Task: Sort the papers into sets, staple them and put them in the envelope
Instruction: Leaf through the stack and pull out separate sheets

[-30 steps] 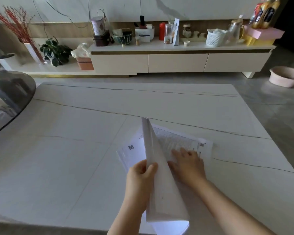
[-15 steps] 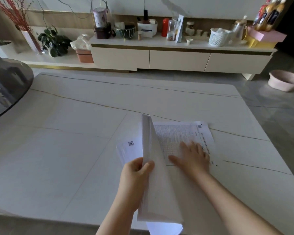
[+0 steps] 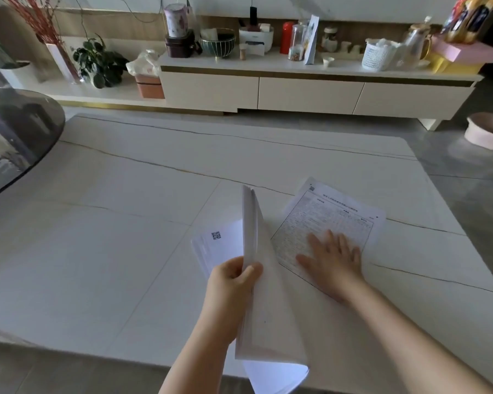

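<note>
- We judge we are early in the sorting: one printed sheet point(image 3: 329, 223) lies apart at 2 o'clock on the table point(image 3: 125, 223); nothing looks stapled, and no stapler or envelope shows.
- Our left hand point(image 3: 234, 282), at 6 o'clock, pinches a raised stack of papers point(image 3: 264, 294) between thumb and fingers.
- More sheets point(image 3: 219, 245) lie flat behind it.
- Our right hand point(image 3: 332, 263) rests flat, fingers spread, pressing the printed sheet.

White paper stack point(image 3: 264, 302) raised on edge, curled, printed sheet point(image 3: 329, 220) flat on table beside it
</note>
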### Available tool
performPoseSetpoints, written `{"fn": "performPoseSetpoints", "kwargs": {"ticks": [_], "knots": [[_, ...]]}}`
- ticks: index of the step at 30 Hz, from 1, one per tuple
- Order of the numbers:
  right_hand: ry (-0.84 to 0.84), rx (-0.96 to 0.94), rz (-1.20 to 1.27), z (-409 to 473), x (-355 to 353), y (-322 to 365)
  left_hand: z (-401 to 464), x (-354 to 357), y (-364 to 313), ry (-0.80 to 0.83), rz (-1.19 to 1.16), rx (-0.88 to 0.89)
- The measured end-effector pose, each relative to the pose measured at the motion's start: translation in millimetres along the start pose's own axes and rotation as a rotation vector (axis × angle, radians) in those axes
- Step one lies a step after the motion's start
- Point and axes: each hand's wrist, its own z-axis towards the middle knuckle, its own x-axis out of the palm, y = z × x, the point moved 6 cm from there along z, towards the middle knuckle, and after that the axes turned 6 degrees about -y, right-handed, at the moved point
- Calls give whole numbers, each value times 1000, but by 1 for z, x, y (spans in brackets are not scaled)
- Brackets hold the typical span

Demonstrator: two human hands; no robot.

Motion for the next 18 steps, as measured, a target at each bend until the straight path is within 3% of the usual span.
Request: {"fn": "performPoseSetpoints", "kwargs": {"ticks": [3, 6, 8, 11, 15, 18], "knots": [[70, -239, -134, -8, 13, -3, -1, 0, 2, -7, -22, -32], [92, -296, -132, -9, -9, -23, -2, 2, 7, 1, -61, -94], [24, -236, 130, -24, -25, -13, -5, 7, 9, 13, -89, -136], [-22, -87, 770, -74, -43, 18, -9, 14, 18, 40, -123, -210], [160, -151, 956, -139, -36, 55, -16, 21, 23, 79, -223, -244], [118, -131, 1023, -145, -28, 54, -17, 23, 22, 103, -315, -248]]}}
